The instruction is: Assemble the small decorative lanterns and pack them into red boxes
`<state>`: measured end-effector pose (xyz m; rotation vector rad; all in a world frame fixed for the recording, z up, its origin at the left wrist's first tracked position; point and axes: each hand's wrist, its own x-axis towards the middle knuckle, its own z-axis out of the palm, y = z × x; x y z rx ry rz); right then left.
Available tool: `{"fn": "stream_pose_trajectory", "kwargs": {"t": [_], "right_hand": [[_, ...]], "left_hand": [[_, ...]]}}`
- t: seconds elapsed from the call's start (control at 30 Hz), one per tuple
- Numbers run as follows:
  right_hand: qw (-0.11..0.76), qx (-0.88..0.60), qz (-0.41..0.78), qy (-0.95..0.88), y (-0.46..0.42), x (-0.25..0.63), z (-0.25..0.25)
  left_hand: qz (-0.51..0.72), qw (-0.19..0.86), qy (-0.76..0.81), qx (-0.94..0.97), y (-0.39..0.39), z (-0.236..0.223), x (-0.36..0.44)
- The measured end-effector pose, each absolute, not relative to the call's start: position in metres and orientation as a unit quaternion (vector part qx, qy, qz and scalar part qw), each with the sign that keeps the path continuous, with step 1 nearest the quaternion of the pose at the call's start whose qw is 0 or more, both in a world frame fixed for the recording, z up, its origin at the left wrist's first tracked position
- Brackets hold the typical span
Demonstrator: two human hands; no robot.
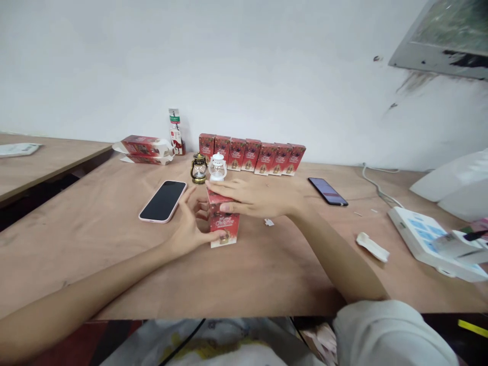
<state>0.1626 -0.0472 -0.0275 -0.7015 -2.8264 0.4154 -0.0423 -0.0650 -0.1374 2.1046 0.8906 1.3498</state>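
Observation:
A red gift box [224, 223] with white lettering stands on the wooden table in front of me. My left hand [189, 223] grips its left side, the thumb across the lower front and the fingers curled round the side. Over the box's top lies my right hand [255, 197], fingers stretched out flat and thumb on the front face. Just behind the box are a dark bronze mini lantern [199, 169] and a white mini lantern [217, 168]. The top of the box is hidden under my right hand.
Several red boxes [250, 155] form a row by the wall. Flattened red cartons [145, 148] lie at the back left near a tall pack [176, 133]. Two phones [163, 202] [328, 191], a white scrap [372, 247] and a power strip [427, 241] lie on the table.

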Motion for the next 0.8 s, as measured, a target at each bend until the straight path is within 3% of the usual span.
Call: {"fn": "stream_pose_trajectory", "kwargs": {"t": [0.2, 0.37, 0.5, 0.63, 0.8], "right_hand": [[0.058, -0.309, 0.106, -0.943, -0.058, 0.158, -0.032], [0.077, -0.315, 0.067, -0.944, -0.059, 0.184, -0.007], [0.144, -0.463, -0.01, -0.875, -0.043, 0.245, 0.013], [0.183, -0.605, -0.094, -0.769, -0.006, 0.315, 0.011], [0.173, -0.719, -0.125, -0.661, 0.04, 0.36, -0.022]], "left_hand": [[0.373, 0.328, 0.345, 0.796, -0.063, -0.133, -0.043], [0.178, 0.177, 0.396, 0.883, -0.058, -0.142, -0.05], [0.084, 0.064, 0.373, 0.922, -0.056, -0.145, -0.054], [0.055, 0.039, 0.377, 0.924, -0.056, -0.145, -0.054], [0.047, 0.026, 0.38, 0.924, -0.056, -0.144, -0.053]]}}
